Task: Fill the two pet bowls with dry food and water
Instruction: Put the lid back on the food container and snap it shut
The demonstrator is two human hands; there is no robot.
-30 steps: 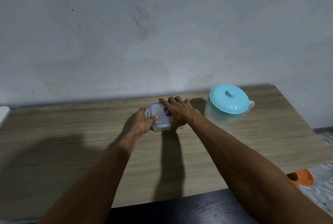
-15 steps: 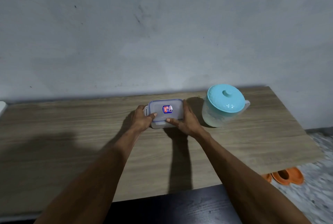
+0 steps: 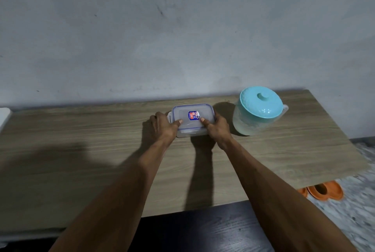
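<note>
Both hands on the small rectangular clear plastic container (image 3: 192, 118) with a blue-rimmed lid, sitting on the wood-grain table (image 3: 81, 150) at twelve o'clock, close to the grey wall (image 3: 182, 28). Left hand (image 3: 162, 128) wrapped round its nine o'clock end, fingers curled over the side, thumb flat on the lid. Right hand (image 3: 218, 130) gripping the three o'clock end, thumb pressed on the lid just beside the red-and-blue sticker (image 3: 193, 115). Lid on and level. Contents impossible to make out through the cloudy plastic.

Crowding in at three o'clock: a translucent plastic jug with a round turquoise knobbed lid (image 3: 259, 109), near the right hand, apart from it. Down at four o'clock, on the speckled floor (image 3: 355, 211), orange plastic pet bowls (image 3: 324, 190), partly hidden under the table's corner. Far out at nine o'clock, a sliver of something white (image 3: 4, 117) at the frame's edge, well apart from the action. At six o'clock, a dark wood-grain surface (image 3: 203, 231) below the table's near edge, crossed by both forearms.
</note>
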